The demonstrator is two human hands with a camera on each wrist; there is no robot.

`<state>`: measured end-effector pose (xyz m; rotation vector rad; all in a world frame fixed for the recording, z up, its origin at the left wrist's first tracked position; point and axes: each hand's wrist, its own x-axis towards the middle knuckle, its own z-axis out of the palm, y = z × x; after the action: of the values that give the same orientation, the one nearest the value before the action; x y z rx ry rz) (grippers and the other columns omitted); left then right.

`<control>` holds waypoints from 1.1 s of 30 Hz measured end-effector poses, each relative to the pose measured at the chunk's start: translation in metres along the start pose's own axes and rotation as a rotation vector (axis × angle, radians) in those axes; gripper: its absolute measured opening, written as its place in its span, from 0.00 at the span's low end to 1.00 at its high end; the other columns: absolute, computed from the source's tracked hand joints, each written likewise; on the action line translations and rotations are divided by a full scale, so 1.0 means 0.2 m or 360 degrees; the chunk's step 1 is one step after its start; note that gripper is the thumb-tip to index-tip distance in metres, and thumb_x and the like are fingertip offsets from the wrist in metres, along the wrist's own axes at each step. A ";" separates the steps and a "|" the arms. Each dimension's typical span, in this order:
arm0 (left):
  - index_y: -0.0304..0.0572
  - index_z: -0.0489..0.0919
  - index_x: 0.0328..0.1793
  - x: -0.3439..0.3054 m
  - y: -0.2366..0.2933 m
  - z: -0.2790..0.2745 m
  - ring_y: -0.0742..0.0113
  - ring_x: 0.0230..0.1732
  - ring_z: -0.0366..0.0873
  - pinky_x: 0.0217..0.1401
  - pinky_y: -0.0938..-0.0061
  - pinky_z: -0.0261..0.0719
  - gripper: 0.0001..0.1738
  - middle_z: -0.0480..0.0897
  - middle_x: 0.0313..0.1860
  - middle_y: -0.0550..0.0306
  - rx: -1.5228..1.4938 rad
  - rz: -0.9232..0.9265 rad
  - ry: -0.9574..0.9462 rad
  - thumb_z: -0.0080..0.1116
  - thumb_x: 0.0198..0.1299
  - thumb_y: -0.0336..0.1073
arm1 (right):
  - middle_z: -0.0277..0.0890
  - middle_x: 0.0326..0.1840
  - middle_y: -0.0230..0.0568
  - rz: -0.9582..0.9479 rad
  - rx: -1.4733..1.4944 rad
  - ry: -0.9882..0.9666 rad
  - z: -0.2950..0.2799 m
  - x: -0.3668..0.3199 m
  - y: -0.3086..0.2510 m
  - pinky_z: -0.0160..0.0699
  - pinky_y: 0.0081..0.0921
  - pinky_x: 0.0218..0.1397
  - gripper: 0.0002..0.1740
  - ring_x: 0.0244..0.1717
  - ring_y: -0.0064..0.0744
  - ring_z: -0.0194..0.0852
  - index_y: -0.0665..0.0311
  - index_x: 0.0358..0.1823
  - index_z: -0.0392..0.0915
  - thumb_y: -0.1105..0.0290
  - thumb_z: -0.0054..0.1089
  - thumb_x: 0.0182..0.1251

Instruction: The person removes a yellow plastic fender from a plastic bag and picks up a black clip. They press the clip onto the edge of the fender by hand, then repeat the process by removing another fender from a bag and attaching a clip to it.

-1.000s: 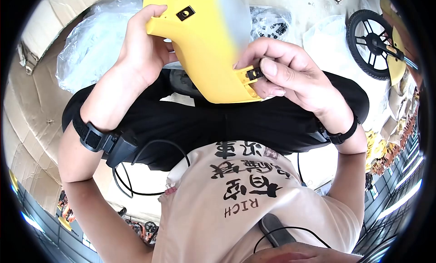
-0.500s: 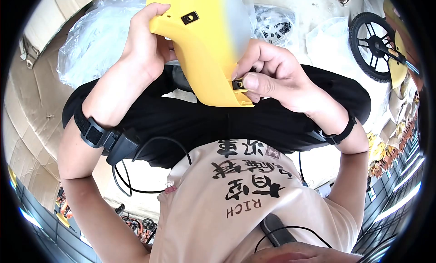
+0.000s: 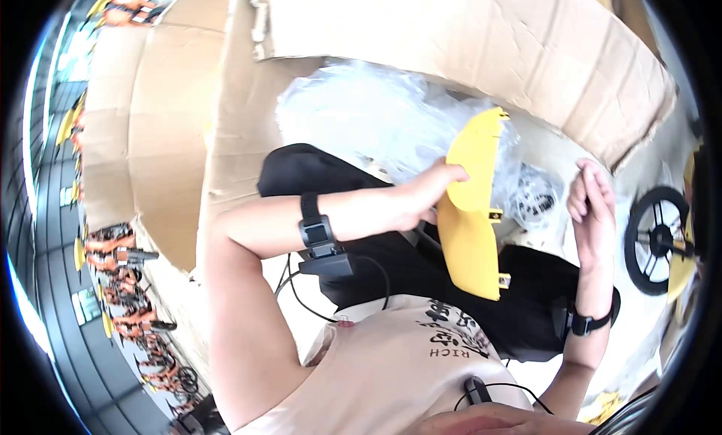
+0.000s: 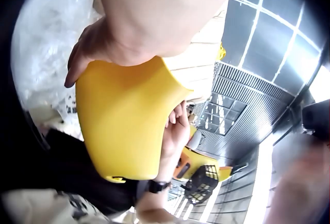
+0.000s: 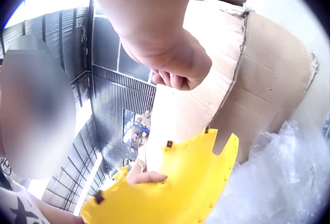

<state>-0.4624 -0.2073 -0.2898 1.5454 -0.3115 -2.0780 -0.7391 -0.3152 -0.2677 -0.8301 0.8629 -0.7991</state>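
Note:
My left hand [image 3: 425,194] grips a curved yellow plastic panel [image 3: 470,239] by its side edge, its thumb lying over the surface. Small black clips sit along the panel's other edge; one clip [image 3: 495,216] is near mid-length and another clip [image 3: 504,281] near the lower end. The right wrist view faces the panel's hollow inner side [image 5: 170,198], with a dark clip [image 5: 99,197] at its corner. Apart from the panel, my right hand [image 3: 593,206] is raised with its fingers curled in. No object shows in it, and its palm is hidden.
Clear plastic bags [image 3: 361,119] lie beyond my knees, with a bag of small black parts [image 3: 535,202] beside them. Large cardboard sheets [image 3: 466,36] spread across the far side and left. A black spoked wheel [image 3: 658,241] stands at the right.
The head view has swung left. My right hand has let go of the clip at the panel's corner and moved away to the right. My left hand has turned the panel more edge-on.

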 end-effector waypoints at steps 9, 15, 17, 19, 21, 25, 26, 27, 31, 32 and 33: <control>0.37 0.73 0.66 -0.63 0.14 -0.11 0.62 0.58 0.81 0.59 0.64 0.79 0.26 0.82 0.59 0.53 -0.0851 0.1218 0.0052 0.48 0.71 0.47 | 0.58 0.30 0.24 -0.0162 0.0120 0.0155 -0.16 0.05 -0.08 0.49 0.11 0.20 0.17 0.23 0.10 0.49 0.67 0.62 0.69 0.65 0.50 0.81; 0.34 0.68 0.66 -1.13 0.55 -0.67 0.43 0.60 0.78 0.63 0.38 0.79 0.26 0.77 0.59 0.43 -0.0192 0.2628 0.1272 0.38 0.73 0.48 | 0.59 0.30 0.25 -0.0095 0.0103 0.0073 -0.13 0.03 -0.08 0.49 0.11 0.21 0.16 0.23 0.10 0.49 0.67 0.61 0.70 0.65 0.50 0.80; 0.32 0.66 0.66 -1.29 0.61 -0.94 0.38 0.60 0.75 0.64 0.36 0.78 0.25 0.72 0.62 0.41 -0.0317 0.2545 0.1593 0.38 0.72 0.43 | 0.59 0.28 0.24 -0.0114 0.0072 0.0112 -0.10 0.01 -0.07 0.48 0.11 0.21 0.14 0.22 0.11 0.50 0.67 0.58 0.72 0.65 0.51 0.80; 0.36 0.66 0.68 -1.40 0.57 -1.27 0.44 0.64 0.73 0.62 0.43 0.80 0.26 0.70 0.67 0.45 -0.0662 0.2175 0.1760 0.37 0.71 0.46 | 0.59 0.26 0.24 -0.0113 0.0030 0.0126 -0.08 -0.01 -0.06 0.48 0.11 0.21 0.13 0.22 0.11 0.50 0.66 0.56 0.73 0.66 0.52 0.79; 0.46 0.66 0.72 -1.41 0.45 -1.60 0.44 0.71 0.66 0.68 0.35 0.71 0.28 0.67 0.71 0.47 -0.0854 0.1834 0.1659 0.39 0.70 0.48 | 0.60 0.25 0.23 -0.0068 -0.0023 0.0149 -0.01 -0.03 -0.10 0.49 0.12 0.21 0.12 0.22 0.11 0.51 0.66 0.53 0.75 0.66 0.52 0.79; 0.45 0.65 0.74 -1.28 0.09 -2.11 0.45 0.74 0.65 0.60 0.33 0.78 0.30 0.67 0.74 0.46 -0.1511 0.0971 0.1732 0.45 0.70 0.49 | 0.63 0.24 0.23 -0.0008 -0.0053 0.0115 0.04 -0.05 -0.11 0.51 0.14 0.23 0.11 0.22 0.12 0.53 0.65 0.49 0.76 0.65 0.53 0.78; 0.44 0.64 0.74 -1.24 0.05 -2.08 0.44 0.71 0.66 0.60 0.35 0.77 0.32 0.67 0.74 0.48 -0.1639 0.0930 0.1681 0.47 0.69 0.51 | 0.64 0.24 0.23 0.0005 -0.0052 0.0095 0.04 -0.05 -0.11 0.51 0.14 0.23 0.10 0.22 0.12 0.53 0.65 0.49 0.77 0.66 0.53 0.78; 0.42 0.62 0.75 -1.22 -0.03 -2.09 0.44 0.68 0.68 0.61 0.37 0.76 0.33 0.68 0.74 0.49 -0.1779 0.0885 0.1644 0.49 0.69 0.52 | 0.64 0.24 0.24 -0.0004 -0.0042 0.0071 0.03 -0.05 -0.11 0.50 0.14 0.23 0.10 0.22 0.12 0.53 0.65 0.48 0.77 0.66 0.52 0.78; 0.28 0.68 0.66 -1.12 -0.14 -2.27 0.34 0.59 0.78 0.59 0.41 0.80 0.30 0.76 0.61 0.30 -0.0612 0.0272 0.1463 0.44 0.70 0.49 | 0.65 0.25 0.24 0.0051 -0.0035 0.0124 0.02 -0.06 -0.12 0.51 0.14 0.24 0.10 0.22 0.12 0.54 0.64 0.47 0.77 0.65 0.52 0.78; 0.27 0.69 0.64 -1.14 -0.13 -2.33 0.36 0.54 0.82 0.56 0.43 0.83 0.30 0.79 0.56 0.28 -0.0105 0.0080 0.1494 0.45 0.69 0.49 | 0.65 0.25 0.24 0.0040 -0.0002 0.0142 0.02 -0.06 -0.12 0.51 0.14 0.24 0.10 0.22 0.12 0.54 0.64 0.47 0.77 0.65 0.52 0.78; 0.30 0.71 0.63 -1.16 -0.07 -2.32 0.41 0.50 0.83 0.52 0.47 0.83 0.29 0.82 0.50 0.33 0.0086 -0.0170 0.1582 0.47 0.68 0.50 | 0.66 0.25 0.24 0.0052 -0.0010 0.0137 0.02 -0.06 -0.12 0.52 0.14 0.24 0.10 0.22 0.12 0.54 0.64 0.47 0.77 0.65 0.53 0.78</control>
<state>0.0177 -0.0134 -0.2554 2.4197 0.0936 -1.1333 -0.7464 -0.3150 -0.2429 -0.7897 0.9535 -0.8083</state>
